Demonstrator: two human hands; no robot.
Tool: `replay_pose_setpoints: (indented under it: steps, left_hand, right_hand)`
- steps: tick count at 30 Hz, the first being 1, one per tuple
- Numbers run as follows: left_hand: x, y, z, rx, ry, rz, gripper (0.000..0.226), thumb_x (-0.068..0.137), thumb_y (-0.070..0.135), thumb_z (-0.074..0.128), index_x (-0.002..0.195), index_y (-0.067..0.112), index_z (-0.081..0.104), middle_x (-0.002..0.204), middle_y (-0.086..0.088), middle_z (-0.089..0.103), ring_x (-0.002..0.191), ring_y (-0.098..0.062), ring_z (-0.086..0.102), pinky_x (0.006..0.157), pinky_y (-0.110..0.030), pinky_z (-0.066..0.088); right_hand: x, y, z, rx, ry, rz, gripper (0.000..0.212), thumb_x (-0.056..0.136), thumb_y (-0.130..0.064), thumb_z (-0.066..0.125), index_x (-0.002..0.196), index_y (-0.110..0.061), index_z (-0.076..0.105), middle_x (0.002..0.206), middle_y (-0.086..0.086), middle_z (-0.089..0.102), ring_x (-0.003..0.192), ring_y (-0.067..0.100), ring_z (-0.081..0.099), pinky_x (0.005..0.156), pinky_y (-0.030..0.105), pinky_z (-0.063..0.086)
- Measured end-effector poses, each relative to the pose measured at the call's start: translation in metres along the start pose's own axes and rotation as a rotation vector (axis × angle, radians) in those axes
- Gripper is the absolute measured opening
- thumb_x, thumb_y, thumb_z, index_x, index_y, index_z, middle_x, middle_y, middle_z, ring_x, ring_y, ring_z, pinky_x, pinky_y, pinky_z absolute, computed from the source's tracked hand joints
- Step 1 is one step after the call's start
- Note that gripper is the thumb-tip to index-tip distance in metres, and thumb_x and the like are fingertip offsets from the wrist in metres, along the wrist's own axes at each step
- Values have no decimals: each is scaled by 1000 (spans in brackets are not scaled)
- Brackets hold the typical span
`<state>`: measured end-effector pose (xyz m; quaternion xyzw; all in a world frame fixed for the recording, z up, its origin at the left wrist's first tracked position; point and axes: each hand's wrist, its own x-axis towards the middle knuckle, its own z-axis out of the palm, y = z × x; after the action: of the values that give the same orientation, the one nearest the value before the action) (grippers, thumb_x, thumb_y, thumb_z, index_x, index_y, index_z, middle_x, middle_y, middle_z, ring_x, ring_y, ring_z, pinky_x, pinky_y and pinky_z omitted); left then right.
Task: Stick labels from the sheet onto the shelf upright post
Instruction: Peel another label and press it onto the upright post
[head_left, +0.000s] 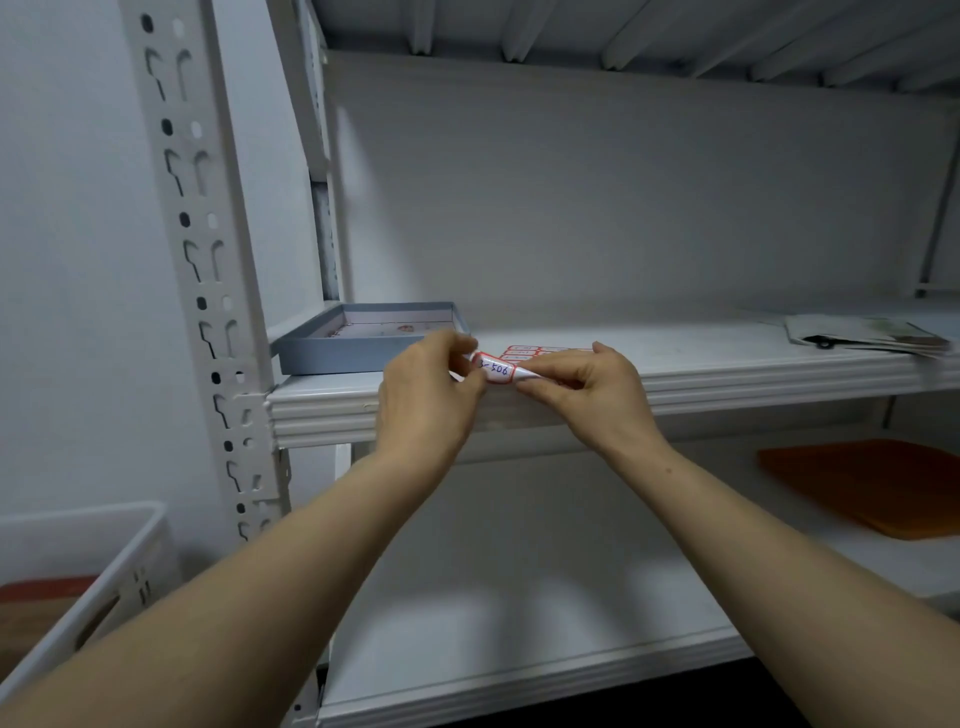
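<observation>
A white label sheet (524, 353) with red-bordered labels lies on the middle shelf, its near end curled up between my hands. A label (496, 370) with blue handwriting reading "3-506" shows on that curled end. My left hand (423, 389) pinches the label's left side. The sheet's edge on the right is pinched by my right hand (587, 387). Both hands hover at the shelf's front edge (322, 415). The perforated white upright post (208, 260) stands to the left, about a hand's width from my left hand.
A shallow blue-grey tray (358, 343) sits on the shelf by the post. Papers (867, 338) lie at the far right. An orange board (872, 483) rests on the lower shelf. A white bin (78, 571) stands at lower left.
</observation>
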<state>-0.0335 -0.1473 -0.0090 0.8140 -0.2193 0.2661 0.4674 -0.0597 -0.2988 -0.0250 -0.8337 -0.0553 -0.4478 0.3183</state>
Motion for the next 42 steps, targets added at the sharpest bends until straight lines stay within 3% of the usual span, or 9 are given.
replay_pose_setpoints:
  steps: [8,11,13,19,22,25,30,35,42]
  left_hand:
    - [-4,7,7,-91,-2,27,17,82,26,72,94,16,76,87,-4,75,76,-29,66,71,-38,54]
    - [-2,7,11,-125,-4,-14,16,81,22,71,93,13,76,88,-7,75,77,-30,67,71,-41,56]
    - [0,6,12,-144,-15,-56,18,82,21,70,97,12,76,89,-8,75,79,-29,69,74,-40,57]
    - [-4,5,15,-245,-44,-145,14,82,13,70,95,10,75,77,-5,73,58,-21,67,68,-32,58]
    - [-5,5,15,-280,-64,-170,8,82,13,70,77,16,75,63,-4,69,52,-17,66,63,-34,59]
    - [-5,3,19,-352,-109,-223,31,79,11,69,52,25,71,60,-10,70,61,-25,70,71,-41,60]
    - [-5,3,19,-481,-181,-329,17,69,8,64,57,15,74,72,-17,73,75,-28,73,83,-45,57]
    - [-1,5,17,-530,-177,-368,17,76,4,65,60,9,71,74,-21,72,67,-26,71,82,-43,58]
    - [-1,10,15,-575,-203,-419,16,80,3,62,66,3,69,82,-25,72,64,-26,67,79,-38,59]
  right_hand:
    - [-5,3,7,98,60,-39,16,77,-9,73,93,-13,77,90,3,75,86,21,68,81,45,51]
    - [-7,0,7,195,13,17,19,79,-13,73,90,-28,76,85,3,75,83,23,68,78,43,53]
    - [-7,-3,7,240,-34,85,21,79,-13,73,85,-33,74,85,0,75,83,16,69,80,40,55]
    - [-5,-7,4,331,-85,187,8,81,-7,70,80,-12,75,81,8,71,70,2,61,67,13,48]
    - [-4,-6,5,343,-74,211,8,82,-8,69,78,-14,73,76,1,70,66,-3,61,64,9,47]
    - [-3,-6,5,357,-77,213,10,83,-7,68,80,-15,72,77,1,69,68,-2,61,64,8,47]
    - [-4,-10,2,418,-169,179,26,79,6,68,80,-20,70,80,-2,69,68,-7,62,71,8,49]
    - [-5,-11,2,362,-141,112,37,78,11,65,78,-26,70,81,0,68,72,-3,62,75,15,51]
    - [-4,-10,2,367,-125,114,31,79,9,65,92,-19,71,83,2,69,73,-6,61,75,11,50]
